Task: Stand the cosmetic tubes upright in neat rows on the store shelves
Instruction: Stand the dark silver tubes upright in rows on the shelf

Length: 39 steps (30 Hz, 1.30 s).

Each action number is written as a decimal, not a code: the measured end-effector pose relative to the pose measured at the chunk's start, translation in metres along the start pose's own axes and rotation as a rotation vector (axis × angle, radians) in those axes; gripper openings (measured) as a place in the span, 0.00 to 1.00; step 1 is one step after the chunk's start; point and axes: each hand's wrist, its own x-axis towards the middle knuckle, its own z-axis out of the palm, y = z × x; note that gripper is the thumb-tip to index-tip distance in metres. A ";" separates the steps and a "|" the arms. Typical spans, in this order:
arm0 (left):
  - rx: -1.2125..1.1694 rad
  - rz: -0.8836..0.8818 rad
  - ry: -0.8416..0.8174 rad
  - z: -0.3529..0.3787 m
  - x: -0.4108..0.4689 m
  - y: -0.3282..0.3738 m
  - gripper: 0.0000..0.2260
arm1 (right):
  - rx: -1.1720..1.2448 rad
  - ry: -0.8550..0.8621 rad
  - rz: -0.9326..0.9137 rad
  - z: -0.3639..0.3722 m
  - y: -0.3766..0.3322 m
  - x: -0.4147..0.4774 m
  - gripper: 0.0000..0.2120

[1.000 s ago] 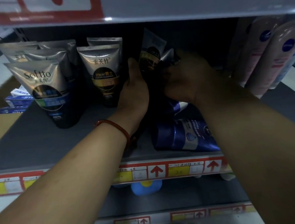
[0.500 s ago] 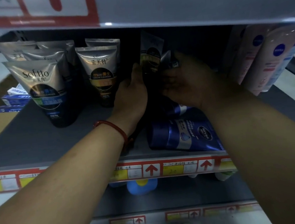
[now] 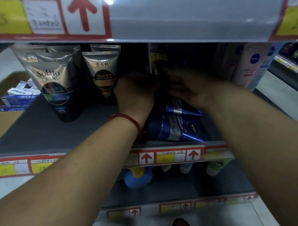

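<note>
- The left hand (image 3: 135, 94) reaches deep into the shelf with its back towards the camera. A red band (image 3: 127, 119) circles its wrist.
- The right hand (image 3: 191, 89) reaches in just beside it, also back up, and the two forearms converge.
- Both hands sit in deep shadow, so I cannot tell whether their fingers grip anything or lie loose.
- A dark tube (image 3: 158, 59) with a gold label rises upright between the two hands. Its lower end is hidden behind them.
- Two blue tubes (image 3: 178, 130) lie flat on the shelf (image 3: 38, 133), under the right wrist and near the front edge.
- To the left, silver tubes (image 3: 55, 83) with dark caps stand cap-down in rows.
- To the right, pale pink bottles (image 3: 250, 64) lean at the shelf's end.
- A red price strip (image 3: 175, 155) with arrows runs along the shelf's front edge.
</note>
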 end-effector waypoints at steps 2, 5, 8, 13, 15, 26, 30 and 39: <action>-0.094 -0.014 -0.029 -0.005 -0.005 0.006 0.10 | -0.046 0.063 -0.033 -0.003 -0.001 -0.006 0.03; -0.192 -0.035 -0.092 -0.019 -0.011 0.010 0.11 | -0.092 0.064 -0.053 -0.004 -0.003 -0.014 0.02; -0.248 -0.035 -0.144 -0.039 -0.010 0.004 0.14 | -0.164 0.009 -0.075 0.001 -0.002 -0.020 0.14; -0.146 0.042 -0.142 -0.076 -0.010 -0.014 0.14 | -0.320 -0.052 -0.175 0.033 0.003 -0.029 0.16; -0.114 0.069 -0.152 -0.090 -0.011 -0.025 0.11 | -0.411 -0.036 -0.214 0.048 0.007 -0.031 0.17; 0.126 0.032 -0.121 -0.131 -0.012 -0.068 0.09 | -0.950 0.038 -0.420 0.113 0.041 -0.023 0.18; 0.197 0.030 -0.196 -0.131 -0.016 -0.076 0.08 | -1.020 0.052 -0.420 0.119 0.047 -0.018 0.19; 0.168 0.039 -0.289 -0.128 -0.010 -0.078 0.12 | -1.049 0.089 -0.396 0.117 0.047 -0.010 0.19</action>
